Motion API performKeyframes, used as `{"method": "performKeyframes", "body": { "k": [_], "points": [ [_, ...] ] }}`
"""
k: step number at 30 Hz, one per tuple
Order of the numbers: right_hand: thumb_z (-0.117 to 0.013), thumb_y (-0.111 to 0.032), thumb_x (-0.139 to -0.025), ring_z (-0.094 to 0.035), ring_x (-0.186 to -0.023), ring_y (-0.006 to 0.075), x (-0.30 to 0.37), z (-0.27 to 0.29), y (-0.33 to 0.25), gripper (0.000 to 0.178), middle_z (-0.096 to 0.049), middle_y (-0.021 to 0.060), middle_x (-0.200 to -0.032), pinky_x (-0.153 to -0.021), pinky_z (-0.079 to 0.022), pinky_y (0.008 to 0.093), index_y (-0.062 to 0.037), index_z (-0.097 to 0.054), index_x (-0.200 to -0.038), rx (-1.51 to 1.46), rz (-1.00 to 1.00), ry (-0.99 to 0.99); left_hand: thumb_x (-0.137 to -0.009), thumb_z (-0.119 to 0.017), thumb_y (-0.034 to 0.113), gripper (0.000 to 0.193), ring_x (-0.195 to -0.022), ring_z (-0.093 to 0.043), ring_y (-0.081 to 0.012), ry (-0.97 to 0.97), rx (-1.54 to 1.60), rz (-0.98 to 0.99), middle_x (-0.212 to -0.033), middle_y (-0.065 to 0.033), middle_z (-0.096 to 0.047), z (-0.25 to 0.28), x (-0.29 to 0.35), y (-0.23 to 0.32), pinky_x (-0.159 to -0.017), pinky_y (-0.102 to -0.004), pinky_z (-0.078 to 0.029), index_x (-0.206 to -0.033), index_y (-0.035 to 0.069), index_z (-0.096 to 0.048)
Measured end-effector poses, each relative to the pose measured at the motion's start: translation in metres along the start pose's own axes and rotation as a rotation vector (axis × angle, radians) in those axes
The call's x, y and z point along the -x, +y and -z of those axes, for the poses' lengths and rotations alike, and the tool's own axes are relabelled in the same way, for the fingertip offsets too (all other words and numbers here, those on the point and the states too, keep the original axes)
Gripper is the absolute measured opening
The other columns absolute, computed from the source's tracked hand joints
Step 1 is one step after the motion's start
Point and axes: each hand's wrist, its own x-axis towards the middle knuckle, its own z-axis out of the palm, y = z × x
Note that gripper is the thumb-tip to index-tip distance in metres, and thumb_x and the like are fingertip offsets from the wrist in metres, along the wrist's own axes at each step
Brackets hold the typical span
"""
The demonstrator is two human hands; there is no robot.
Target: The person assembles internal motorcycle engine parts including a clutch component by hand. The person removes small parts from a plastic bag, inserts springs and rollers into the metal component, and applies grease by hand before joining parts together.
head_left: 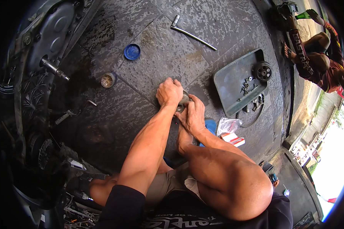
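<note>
Low over the dark tiled floor, both of my hands are closed around a round grey metal part [184, 100]. My left hand [169, 92] is in a fist at its left side, with the fingers curled under and partly hidden. My right hand [193, 114] grips it from the right and the near side. Much of the part is covered by the fingers, so its exact kind does not show. To the left of my hands stands a small jar [108, 79] of amber-brown grease. Beyond the jar lies a round blue lid [132, 52].
An L-shaped socket wrench [195, 37] lies at the far side. To the right, a grey tray [222, 78] holds small bolts and a black wheel with holes [262, 71]. Nearer are a plastic bag [228, 125] and a red-white box [233, 139]. An engine shaft [54, 68] juts from the left. Another person [321, 63] sits at right.
</note>
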Motion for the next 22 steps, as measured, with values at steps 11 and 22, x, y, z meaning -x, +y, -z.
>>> {"method": "performKeyframes", "body": {
  "k": [11,22],
  "points": [
    [-0.082,-0.023,-0.076,-0.044,-0.130,0.0438,-0.004,-0.011,0.001,0.050,-0.048,0.0245,-0.135,-0.110,-0.031,0.0613,0.0011,-0.053,-0.108,0.004,0.037,0.066,-0.094,-0.056,0.032,0.033,-0.099,-0.068,-0.0450,-0.043,-0.011,0.009,-0.101,-0.0247,-0.071,0.004,0.001,0.002,-0.089,-0.0530,-0.052,-0.100,0.003,-0.071],
    [-0.084,-0.033,-0.072,-0.039,-0.136,0.0404,-0.001,-0.028,-0.007,0.066,-0.048,0.0214,-0.137,-0.114,-0.024,0.0621,0.0043,-0.053,-0.117,0.155,-0.113,0.100,-0.093,-0.058,0.034,0.033,-0.101,-0.068,-0.0435,-0.042,-0.001,0.013,-0.101,-0.0233,-0.072,0.002,0.001,0.001,-0.090,-0.0526,-0.052,-0.100,0.004,-0.072]
  ]
}}
